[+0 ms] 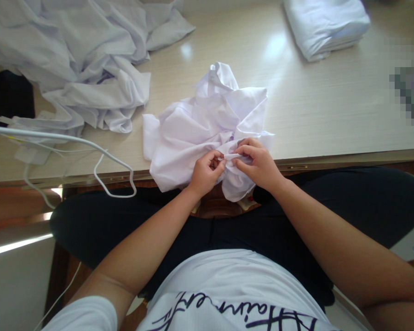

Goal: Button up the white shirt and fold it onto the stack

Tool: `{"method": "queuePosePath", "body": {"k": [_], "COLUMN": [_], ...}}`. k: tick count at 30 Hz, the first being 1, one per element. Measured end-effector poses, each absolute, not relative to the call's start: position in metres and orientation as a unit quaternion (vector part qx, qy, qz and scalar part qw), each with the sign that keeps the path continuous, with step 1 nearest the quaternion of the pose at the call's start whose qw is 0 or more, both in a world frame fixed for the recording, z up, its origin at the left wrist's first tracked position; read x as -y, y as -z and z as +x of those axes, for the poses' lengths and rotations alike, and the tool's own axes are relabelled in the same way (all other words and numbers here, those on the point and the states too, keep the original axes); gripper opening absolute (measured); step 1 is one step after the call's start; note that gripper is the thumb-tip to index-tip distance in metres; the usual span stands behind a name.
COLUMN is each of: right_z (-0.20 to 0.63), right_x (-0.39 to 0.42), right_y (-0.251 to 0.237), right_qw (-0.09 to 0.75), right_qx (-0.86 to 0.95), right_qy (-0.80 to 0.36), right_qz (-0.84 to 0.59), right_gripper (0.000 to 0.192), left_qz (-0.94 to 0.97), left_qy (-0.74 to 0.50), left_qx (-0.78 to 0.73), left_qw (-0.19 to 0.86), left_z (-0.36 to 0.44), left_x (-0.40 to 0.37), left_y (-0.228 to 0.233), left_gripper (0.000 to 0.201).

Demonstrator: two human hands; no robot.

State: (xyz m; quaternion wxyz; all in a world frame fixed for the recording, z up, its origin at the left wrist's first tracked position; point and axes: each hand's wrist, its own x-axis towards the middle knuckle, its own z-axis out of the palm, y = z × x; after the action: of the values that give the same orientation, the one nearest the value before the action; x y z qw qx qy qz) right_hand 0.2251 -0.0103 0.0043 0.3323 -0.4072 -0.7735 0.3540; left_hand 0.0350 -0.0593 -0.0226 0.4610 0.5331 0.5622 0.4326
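Observation:
A crumpled white garment (pixel 200 124), perhaps a shirt, lies at the front edge of the table, and part of it hangs over the edge. My left hand (pixel 209 172) pinches a fold of its cloth between thumb and fingers. Close beside it, my right hand (pixel 257 161) grips the same fold from the other side, thumb below and fingers above. The fingertips of both hands nearly meet on the fold. What lies inside the fold is hidden.
A heap of white cloth (pixel 89 59) covers the table's left side, with a dark object (pixel 10 96) by it. A white cable (pixel 72 138) loops past the front edge. A folded white stack (pixel 327 27) sits at the back right of the table (pixel 331 105).

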Motion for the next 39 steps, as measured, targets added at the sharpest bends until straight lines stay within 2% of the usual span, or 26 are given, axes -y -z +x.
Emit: {"method": "queuePosePath", "body": {"k": [39], "right_z": [0.2253], "right_x": [0.011], "right_y": [-0.0034], "right_qw": [0.333], "right_qx": [0.774], "right_qy": [-0.356], "right_qz": [-0.404], "right_gripper": [0.011], "left_qz": [0.54], "left_qy": [-0.433], "left_qx": [-0.553], "left_qw": [0.464], "left_z": [0.0339], "left_x": [0.0591], "left_y": [0.0238], "left_gripper": [0.023]}}
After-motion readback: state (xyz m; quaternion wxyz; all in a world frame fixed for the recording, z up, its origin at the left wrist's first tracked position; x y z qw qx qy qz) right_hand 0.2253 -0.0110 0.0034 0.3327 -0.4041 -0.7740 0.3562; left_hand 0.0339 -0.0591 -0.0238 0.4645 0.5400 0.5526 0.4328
